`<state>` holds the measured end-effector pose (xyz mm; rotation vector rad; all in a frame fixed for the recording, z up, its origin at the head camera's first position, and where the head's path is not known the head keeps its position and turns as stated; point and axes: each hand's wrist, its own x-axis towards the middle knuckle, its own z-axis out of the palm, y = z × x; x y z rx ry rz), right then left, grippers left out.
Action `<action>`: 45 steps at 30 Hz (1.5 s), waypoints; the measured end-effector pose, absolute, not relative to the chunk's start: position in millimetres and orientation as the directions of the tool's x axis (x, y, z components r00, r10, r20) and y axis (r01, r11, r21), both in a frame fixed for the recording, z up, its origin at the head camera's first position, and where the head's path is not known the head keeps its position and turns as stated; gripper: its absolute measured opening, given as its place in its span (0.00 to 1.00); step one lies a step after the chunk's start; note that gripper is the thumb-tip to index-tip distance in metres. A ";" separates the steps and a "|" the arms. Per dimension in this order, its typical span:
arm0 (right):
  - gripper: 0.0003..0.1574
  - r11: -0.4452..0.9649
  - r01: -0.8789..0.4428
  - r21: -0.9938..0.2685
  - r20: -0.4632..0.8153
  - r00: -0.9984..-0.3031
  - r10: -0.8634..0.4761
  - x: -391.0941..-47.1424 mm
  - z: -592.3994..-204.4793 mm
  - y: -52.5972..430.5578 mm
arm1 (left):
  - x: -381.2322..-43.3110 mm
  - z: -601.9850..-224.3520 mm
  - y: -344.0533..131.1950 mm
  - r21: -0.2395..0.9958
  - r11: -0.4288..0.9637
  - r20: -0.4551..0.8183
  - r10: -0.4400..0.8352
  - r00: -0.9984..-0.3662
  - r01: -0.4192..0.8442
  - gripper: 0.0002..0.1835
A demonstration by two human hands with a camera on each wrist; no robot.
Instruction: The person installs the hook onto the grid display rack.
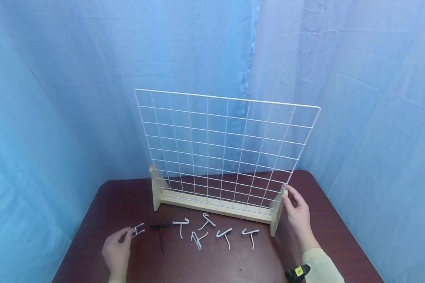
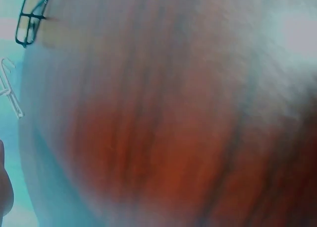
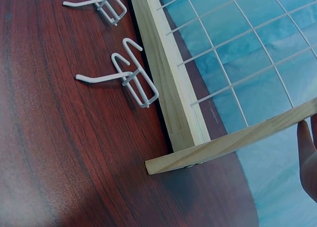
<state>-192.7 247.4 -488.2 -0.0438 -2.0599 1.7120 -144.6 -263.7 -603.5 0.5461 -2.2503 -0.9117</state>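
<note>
My left hand pinches a white wire hook between thumb and fingertips at the left of the table. A white wire grid panel stands upright in a wooden base. My right hand grips the top of the base's right end piece, beside the grid's edge. Only part of this hand shows in the right wrist view, touching the wood. In the left wrist view, a white hook appears near a fingertip at the edge.
A black hook lies next to the held one, also partly seen in the left wrist view. Several white hooks lie in front of the base on the dark red table. Blue curtains surround the table.
</note>
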 end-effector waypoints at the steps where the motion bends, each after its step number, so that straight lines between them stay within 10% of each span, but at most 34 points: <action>1: 0.24 0.224 -0.260 -0.939 0.322 -0.894 0.312 -192.5 -487.9 247.0 | -145.9 -601.2 -262.3 0.731 0.670 0.404 -0.581 -0.706 -0.133 0.07; 45: 0.23 0.231 -0.295 -0.927 0.361 -0.869 0.338 -194.9 -492.8 244.5 | -197.9 -519.5 -196.1 0.778 0.620 0.514 -0.535 -0.671 0.103 0.07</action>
